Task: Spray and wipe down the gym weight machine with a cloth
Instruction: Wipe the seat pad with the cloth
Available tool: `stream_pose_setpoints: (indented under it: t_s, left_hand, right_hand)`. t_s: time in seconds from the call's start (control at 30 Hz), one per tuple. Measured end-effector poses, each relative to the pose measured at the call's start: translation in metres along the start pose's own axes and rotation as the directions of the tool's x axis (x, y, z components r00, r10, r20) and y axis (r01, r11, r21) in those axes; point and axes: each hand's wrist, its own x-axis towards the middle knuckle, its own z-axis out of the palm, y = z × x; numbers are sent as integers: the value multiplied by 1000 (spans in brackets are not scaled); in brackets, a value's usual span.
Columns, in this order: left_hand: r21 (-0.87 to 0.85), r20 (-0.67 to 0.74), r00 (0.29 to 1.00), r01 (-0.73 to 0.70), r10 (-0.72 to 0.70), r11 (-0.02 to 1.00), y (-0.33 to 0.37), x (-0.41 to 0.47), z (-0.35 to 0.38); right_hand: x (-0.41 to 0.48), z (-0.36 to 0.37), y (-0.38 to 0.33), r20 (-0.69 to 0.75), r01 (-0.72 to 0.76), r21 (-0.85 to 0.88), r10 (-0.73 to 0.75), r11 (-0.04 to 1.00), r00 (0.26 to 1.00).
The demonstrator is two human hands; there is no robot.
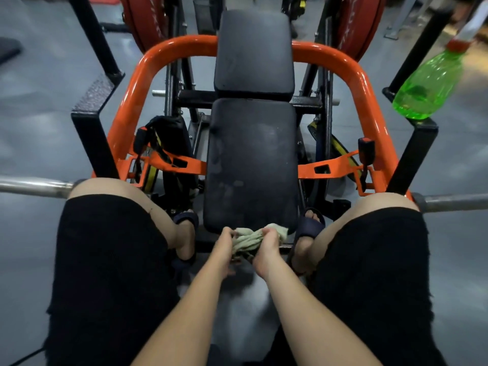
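Gripping the crumpled pale-green cloth [248,240] at the near end of the long black padded bench [250,159], the left hand [224,243] and right hand [266,253] both have their fingers [270,231] curled, pinching the wad between them. Bunched this tightly, it would likely clean only a narrow strip and miss the dull smears farther up the bench. Well to the right of the bench, the translucent green plastic spray bottle [427,85] leans on a black frame post [420,143]. A knock from the right knee could topple it.

A smooth grey floor [39,107] (dully glossy) spreads left of the left hand [224,247]; a pale metal frame [396,27] stands far beyond the right hand [266,249].
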Motion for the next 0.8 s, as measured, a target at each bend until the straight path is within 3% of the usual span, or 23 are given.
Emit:
stream_pose_setpoints:
  t_s: [0.07,0.2,0.33,0.57,0.7,0.8]
  left_hand:
    - [-36,92,996,10,-7,999,-8,4,1]
    - [-93,97,995,-14,23,996,-31,21,2]
    - [-15,90,996,-5,6,1000,-36,23,5]
    - [9,237,968,-90,86,996,-36,24,27]
    - [-48,188,974,-122,129,991,-39,29,27]
    - [-193,160,975,-125,157,973,-40,32,22]
  right_hand:
    - [-6,9,6,40,-14,-155,20,988,999]
    - [-2,11,12,131,-24,-436,89,900,987]
    - [3,-3,9,114,38,-520,26,853,993]
    - [17,-39,0,62,203,-461,-197,864,978]
    - [23,-48,-10,-159,186,-279,-237,942,958]
    - [20,-49,-20,-272,208,-107,-230,972,934]
